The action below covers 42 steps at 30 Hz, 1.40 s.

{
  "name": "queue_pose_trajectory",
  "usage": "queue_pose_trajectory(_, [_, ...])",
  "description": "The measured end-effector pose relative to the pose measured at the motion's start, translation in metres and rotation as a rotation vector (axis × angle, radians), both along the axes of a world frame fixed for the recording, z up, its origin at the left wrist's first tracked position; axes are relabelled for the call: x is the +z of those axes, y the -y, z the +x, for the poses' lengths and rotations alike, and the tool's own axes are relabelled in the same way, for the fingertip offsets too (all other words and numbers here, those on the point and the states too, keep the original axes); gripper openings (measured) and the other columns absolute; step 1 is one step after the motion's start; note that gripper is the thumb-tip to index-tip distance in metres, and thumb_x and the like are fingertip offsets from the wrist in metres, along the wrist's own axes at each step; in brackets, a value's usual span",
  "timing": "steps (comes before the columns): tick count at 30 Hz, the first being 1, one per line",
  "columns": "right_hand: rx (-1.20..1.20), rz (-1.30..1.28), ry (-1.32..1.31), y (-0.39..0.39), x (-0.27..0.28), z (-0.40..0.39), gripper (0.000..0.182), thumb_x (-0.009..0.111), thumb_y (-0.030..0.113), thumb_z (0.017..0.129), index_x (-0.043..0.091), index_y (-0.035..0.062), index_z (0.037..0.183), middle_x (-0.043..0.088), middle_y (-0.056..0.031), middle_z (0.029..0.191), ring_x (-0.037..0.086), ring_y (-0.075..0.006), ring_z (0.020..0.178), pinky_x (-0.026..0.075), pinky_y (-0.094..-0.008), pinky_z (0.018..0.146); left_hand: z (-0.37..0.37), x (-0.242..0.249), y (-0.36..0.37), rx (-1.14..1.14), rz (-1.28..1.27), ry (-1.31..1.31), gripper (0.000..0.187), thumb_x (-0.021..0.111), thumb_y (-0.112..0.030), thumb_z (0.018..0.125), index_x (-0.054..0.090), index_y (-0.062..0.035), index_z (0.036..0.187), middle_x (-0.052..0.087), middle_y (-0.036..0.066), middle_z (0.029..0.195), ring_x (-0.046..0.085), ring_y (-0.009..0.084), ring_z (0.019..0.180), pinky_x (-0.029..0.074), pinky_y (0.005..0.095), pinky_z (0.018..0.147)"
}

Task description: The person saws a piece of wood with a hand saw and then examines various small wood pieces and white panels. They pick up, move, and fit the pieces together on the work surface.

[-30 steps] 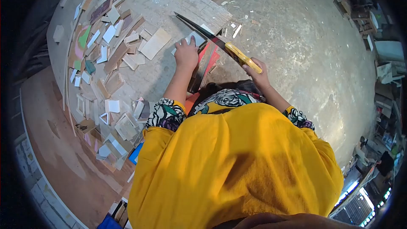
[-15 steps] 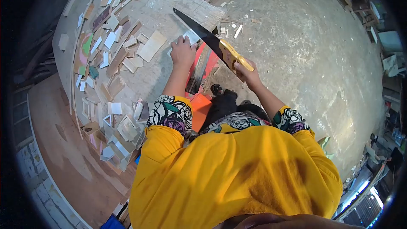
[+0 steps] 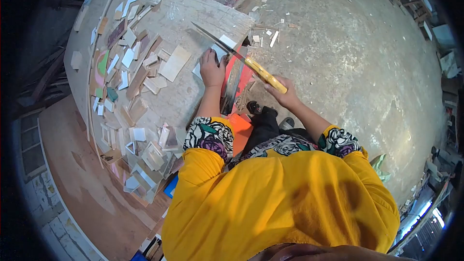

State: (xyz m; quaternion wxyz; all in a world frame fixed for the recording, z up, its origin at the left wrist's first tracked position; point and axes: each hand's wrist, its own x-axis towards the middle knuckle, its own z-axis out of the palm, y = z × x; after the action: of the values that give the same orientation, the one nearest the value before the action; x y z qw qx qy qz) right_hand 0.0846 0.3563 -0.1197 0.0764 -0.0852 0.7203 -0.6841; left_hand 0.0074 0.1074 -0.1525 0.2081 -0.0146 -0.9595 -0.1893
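My right hand [image 3: 283, 92] is wrapped round the yellow handle of a hand saw [image 3: 261, 71]. The saw's dark blade points up and left and crosses a white piece [image 3: 226, 42] at the edge of the wooden work table [image 3: 179, 17]. Just left of the blade, my left hand [image 3: 212, 70] presses on the white piece with its fingers bent. Whether the teeth touch the piece cannot be made out. Beneath the table's edge, by my left wrist, are red-orange parts [image 3: 244, 75].
Many wood and white offcuts [image 3: 128, 58] lie over the table's left side, with a pale rectangular board [image 3: 175, 63] near my left hand. Small scraps [image 3: 274, 38] lie on the concrete floor [image 3: 338, 67]. Clutter lines the far right.
The saw has turned so its blade shows nearly edge-on, and my right hand has moved slightly down. In the view, my left hand and the table sit a little lower and further right.
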Motion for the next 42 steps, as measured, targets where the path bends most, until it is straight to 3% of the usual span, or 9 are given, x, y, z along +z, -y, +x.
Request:
queue_pose_trajectory(4, [0.143, 0.183, 0.012, 0.001, 0.018, 0.001, 0.021, 0.064, 0.019, 0.079, 0.053, 0.0014, 0.077, 0.047, -0.0131, 0.063, 0.049, -0.0234, 0.057, 0.040, -0.0337, 0.055, -0.001, 0.003, -0.003, -0.005, 0.042, 0.011, 0.040, 0.067, -0.020, 0.073, 0.057, 0.0017, 0.104, 0.053, 0.017, 0.114, 0.048, 0.0340, 0.106, 0.040, 0.0404, 0.091])
queue_pose_trajectory(8, [0.138, 0.211, -0.073, 0.001, 0.017, 0.002, 0.021, 0.064, 0.019, 0.079, 0.052, 0.0013, 0.076, 0.047, -0.0144, 0.063, 0.049, -0.0262, 0.056, 0.040, -0.0339, 0.055, -0.001, 0.006, -0.006, 0.052, -0.017, 0.097, 0.040, 0.066, -0.022, 0.074, 0.058, -0.0017, 0.107, 0.052, 0.015, 0.113, 0.046, 0.0318, 0.106, 0.039, 0.0399, 0.091])
queue_pose_trajectory(11, [0.182, 0.196, 0.021, -0.006, 0.006, 0.000, 0.021, 0.065, 0.019, 0.079, 0.055, 0.0010, 0.078, 0.050, -0.0086, 0.064, 0.050, -0.0215, 0.056, 0.041, -0.0319, 0.056, -0.001, 0.007, -0.008, 0.043, -0.060, 0.087, 0.041, 0.065, -0.025, 0.075, 0.059, -0.0031, 0.109, 0.052, 0.014, 0.113, 0.047, 0.0318, 0.104, 0.040, 0.0402, 0.090])
queue_pose_trajectory(14, [0.053, -0.134, 0.303, -0.015, 0.013, -0.011, 0.027, 0.066, 0.023, 0.080, 0.061, -0.0007, 0.092, 0.051, 0.0044, 0.067, 0.048, -0.0091, 0.058, 0.041, -0.0253, 0.054, -0.002, 0.009, -0.010, 0.031, -0.094, 0.038, 0.042, 0.064, -0.026, 0.076, 0.059, -0.0031, 0.111, 0.053, 0.014, 0.115, 0.049, 0.0324, 0.103, 0.040, 0.0403, 0.089])
queue_pose_trajectory(18, [0.038, -0.220, 0.493, -0.021, 0.016, -0.016, 0.023, 0.065, 0.024, 0.081, 0.061, 0.0025, 0.088, 0.050, 0.0033, 0.064, 0.046, -0.0048, 0.055, 0.038, -0.0206, 0.049, -0.003, 0.007, -0.008, -0.009, -0.098, -0.022, 0.042, 0.063, -0.027, 0.077, 0.058, -0.0032, 0.112, 0.053, 0.014, 0.117, 0.048, 0.0320, 0.106, 0.039, 0.0398, 0.092])
queue_pose_trajectory(22, [0.054, -0.158, 0.441, -0.018, 0.012, -0.011, 0.021, 0.065, 0.023, 0.081, 0.059, 0.0026, 0.082, 0.050, 0.0034, 0.063, 0.045, -0.0062, 0.055, 0.037, -0.0227, 0.049, -0.002, 0.009, -0.008, -0.004, -0.092, 0.003, 0.042, 0.062, -0.027, 0.077, 0.058, -0.0032, 0.112, 0.053, 0.014, 0.118, 0.047, 0.0318, 0.108, 0.038, 0.0397, 0.093])
queue_pose_trajectory(24, [0.167, 0.036, 0.086, -0.015, 0.011, -0.008, 0.021, 0.064, 0.020, 0.081, 0.056, 0.0016, 0.076, 0.050, -0.0012, 0.060, 0.044, -0.0109, 0.051, 0.037, -0.0271, 0.049, -0.003, 0.010, -0.009, 0.015, -0.067, 0.042, 0.042, 0.063, -0.026, 0.076, 0.057, -0.0039, 0.112, 0.053, 0.012, 0.119, 0.046, 0.0317, 0.110, 0.037, 0.0401, 0.094])
queue_pose_trajectory(28, [0.257, 0.154, 0.094, -0.011, 0.023, -0.011, 0.022, 0.064, 0.018, 0.080, 0.053, 0.0009, 0.071, 0.048, -0.0117, 0.058, 0.044, -0.0212, 0.050, 0.039, -0.0330, 0.051, -0.003, 0.010, -0.009, 0.050, -0.079, 0.064, 0.043, 0.063, -0.025, 0.075, 0.057, -0.0044, 0.111, 0.052, 0.011, 0.120, 0.046, 0.0323, 0.110, 0.036, 0.0404, 0.095])
queue_pose_trajectory(42, [0.178, 0.016, 0.085, 0.000, 0.028, -0.018, 0.015, 0.062, 0.012, 0.081, 0.057, -0.0009, 0.078, 0.052, -0.0052, 0.061, 0.045, -0.0087, 0.057, 0.039, -0.0271, 0.053, -0.003, 0.008, -0.008, 0.081, -0.088, 0.126, 0.046, 0.063, -0.031, 0.075, 0.057, -0.0065, 0.113, 0.051, 0.008, 0.123, 0.043, 0.0296, 0.113, 0.033, 0.0429, 0.096])
